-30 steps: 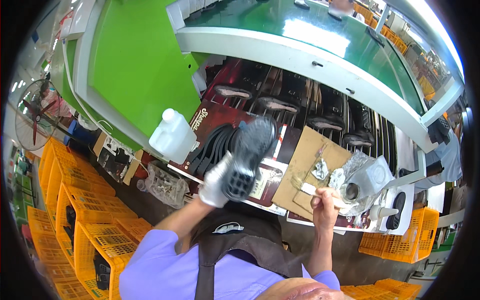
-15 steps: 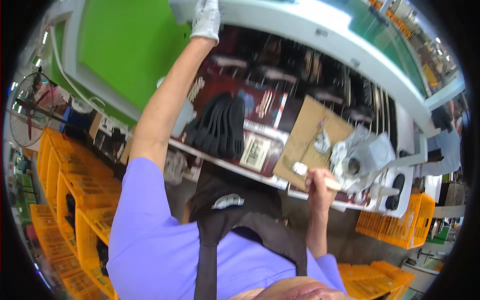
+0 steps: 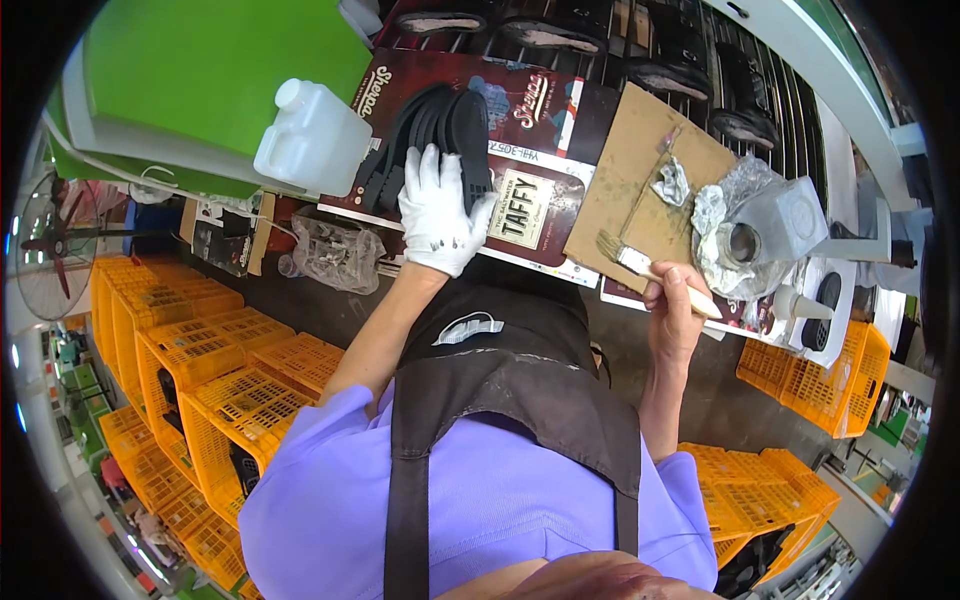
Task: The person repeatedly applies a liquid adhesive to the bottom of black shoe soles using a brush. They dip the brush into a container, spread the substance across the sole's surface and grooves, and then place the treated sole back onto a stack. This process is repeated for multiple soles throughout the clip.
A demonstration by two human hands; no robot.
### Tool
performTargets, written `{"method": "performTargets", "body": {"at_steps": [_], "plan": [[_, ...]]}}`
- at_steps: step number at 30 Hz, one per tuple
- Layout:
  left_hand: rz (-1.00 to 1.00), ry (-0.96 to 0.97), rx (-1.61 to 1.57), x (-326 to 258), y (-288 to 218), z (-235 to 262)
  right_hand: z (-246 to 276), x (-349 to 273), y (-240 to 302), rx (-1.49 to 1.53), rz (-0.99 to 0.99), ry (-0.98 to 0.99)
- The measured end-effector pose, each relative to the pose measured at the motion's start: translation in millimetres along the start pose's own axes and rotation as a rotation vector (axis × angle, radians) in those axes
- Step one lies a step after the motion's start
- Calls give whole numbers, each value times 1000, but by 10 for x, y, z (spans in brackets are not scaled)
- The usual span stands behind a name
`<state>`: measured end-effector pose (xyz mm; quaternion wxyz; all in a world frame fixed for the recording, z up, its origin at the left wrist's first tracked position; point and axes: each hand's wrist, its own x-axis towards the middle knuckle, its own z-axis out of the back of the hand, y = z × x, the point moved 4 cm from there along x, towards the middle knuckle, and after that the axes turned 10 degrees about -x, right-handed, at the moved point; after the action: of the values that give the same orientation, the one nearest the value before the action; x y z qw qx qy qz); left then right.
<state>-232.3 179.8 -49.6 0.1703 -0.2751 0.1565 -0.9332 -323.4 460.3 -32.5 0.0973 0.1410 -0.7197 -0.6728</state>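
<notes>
My left hand (image 3: 442, 212), in a white glove with dark smudges, lies over the near end of a row of black shoe soles (image 3: 468, 122). Its fingers are stretched out and the thumb is apart, touching the soles without a visible grip. A flat paintbrush (image 3: 632, 259) with a pale handle is in my bare right hand (image 3: 678, 305), fingers closed round it. The bristles point left, over a stained brown cardboard sheet (image 3: 655, 165). Beside the brush stands a translucent plastic container (image 3: 780, 225) with a round opening, partly wrapped in crumpled foil and plastic (image 3: 712, 240).
A white plastic jug (image 3: 312, 140) stands left of the soles. Black shoe uppers (image 3: 552, 32) lie on a rack of rods beyond. At right are a white nozzle bottle (image 3: 802, 305) and another black sole (image 3: 828, 295). Orange crates (image 3: 240, 405) are stacked at lower left.
My left hand has come back from the far frame bar down to the soles. My right hand still holds the brush. The view has shifted, showing more of the jug.
</notes>
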Motion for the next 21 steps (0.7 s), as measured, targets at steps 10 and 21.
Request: {"method": "performTargets", "body": {"at_steps": [10,21], "plan": [[-173,68,26,14,-173,-131,374,34,151,-202,79,-171],[-123,33,60,59,-220,-244,1285,567,416,-963,117,-517]]}}
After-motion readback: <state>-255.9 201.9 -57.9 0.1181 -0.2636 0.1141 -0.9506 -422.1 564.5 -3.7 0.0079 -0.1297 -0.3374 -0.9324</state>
